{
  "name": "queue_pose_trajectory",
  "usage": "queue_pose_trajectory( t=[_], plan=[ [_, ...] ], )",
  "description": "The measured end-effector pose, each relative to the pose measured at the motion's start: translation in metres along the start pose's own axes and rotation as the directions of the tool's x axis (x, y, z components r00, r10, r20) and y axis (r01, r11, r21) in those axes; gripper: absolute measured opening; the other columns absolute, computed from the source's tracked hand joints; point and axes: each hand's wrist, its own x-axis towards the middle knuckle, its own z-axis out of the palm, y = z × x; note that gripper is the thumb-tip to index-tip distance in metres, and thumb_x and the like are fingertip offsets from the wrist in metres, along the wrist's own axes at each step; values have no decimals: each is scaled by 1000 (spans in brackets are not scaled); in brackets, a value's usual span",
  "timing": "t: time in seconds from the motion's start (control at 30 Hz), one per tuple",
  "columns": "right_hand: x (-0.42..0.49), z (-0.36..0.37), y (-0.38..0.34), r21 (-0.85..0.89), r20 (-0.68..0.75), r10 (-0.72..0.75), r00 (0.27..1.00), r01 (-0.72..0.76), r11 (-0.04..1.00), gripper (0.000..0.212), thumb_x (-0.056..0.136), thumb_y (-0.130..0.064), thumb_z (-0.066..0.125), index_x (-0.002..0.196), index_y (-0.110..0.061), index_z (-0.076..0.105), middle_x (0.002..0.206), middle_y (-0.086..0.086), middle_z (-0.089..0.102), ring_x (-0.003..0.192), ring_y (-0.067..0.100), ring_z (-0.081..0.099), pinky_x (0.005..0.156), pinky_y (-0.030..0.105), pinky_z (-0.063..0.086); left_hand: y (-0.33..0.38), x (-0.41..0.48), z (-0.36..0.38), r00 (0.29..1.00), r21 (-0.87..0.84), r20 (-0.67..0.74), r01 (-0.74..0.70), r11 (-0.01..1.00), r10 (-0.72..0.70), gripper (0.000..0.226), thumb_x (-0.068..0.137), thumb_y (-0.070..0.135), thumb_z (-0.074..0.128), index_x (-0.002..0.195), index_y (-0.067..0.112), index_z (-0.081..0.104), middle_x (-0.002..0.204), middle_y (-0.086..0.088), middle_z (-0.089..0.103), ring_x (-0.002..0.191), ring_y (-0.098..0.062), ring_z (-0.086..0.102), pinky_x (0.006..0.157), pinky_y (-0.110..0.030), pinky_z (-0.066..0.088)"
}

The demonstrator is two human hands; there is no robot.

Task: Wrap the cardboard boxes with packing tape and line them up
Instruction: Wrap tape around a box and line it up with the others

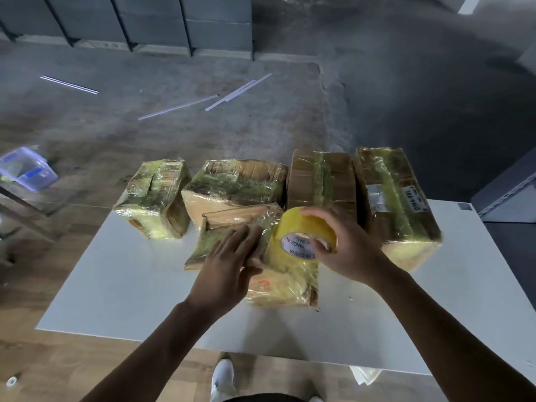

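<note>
A person stands at the near edge of a white desk (130,285), both bare arms reaching over it. The left grip (229,274) is released: its fingers lie straight and flat, pressing on top of the near box (278,282), which sits in the middle of the desk and is covered in crinkled yellowish tape. The right grip (345,245) is clasped round a roll of yellow tape (301,227), fingers over the rim and thumb at the white core. The roll is held on edge against the right side of that same box's top, just beside the left fingertips.

Behind it, along the far edge of the desk, four more taped boxes stand in a row. The small box (153,195) at the far left is apart from the others. The wide box (235,184) is next, touching the near box. The brown box (322,181) comes after it, and the long box (397,204) with a barcode label stands at the right.

On the floor to the left is a clear plastic tub (27,171). Thin white strips (179,107) lie further off. A white shoe (222,378) shows below the desk's near edge.
</note>
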Motion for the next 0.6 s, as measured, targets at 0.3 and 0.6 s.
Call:
queue_pose_trajectory(
  t=[0.3,0.6],
  plan=[
    [16,7,-9,-275,242,-17,970,86,957,68,85,-24,51,142,-53,30,119,-5,57,95,15,62,76,33,54,-38,-9,-11,985,-100,-22,170,980,-173,75,81,20,75,146,29,38,145,18,39,132,-13,44,101,-20,37],
    [29,21,-26,-495,420,99,902,136,858,74,92,-25,50,144,-59,10,95,-4,39,56,1,31,48,17,21,-61,-14,-33,943,-23,140,308,951,-302,82,83,27,73,149,32,24,146,4,43,121,-22,54,89,-26,45]
  ],
)
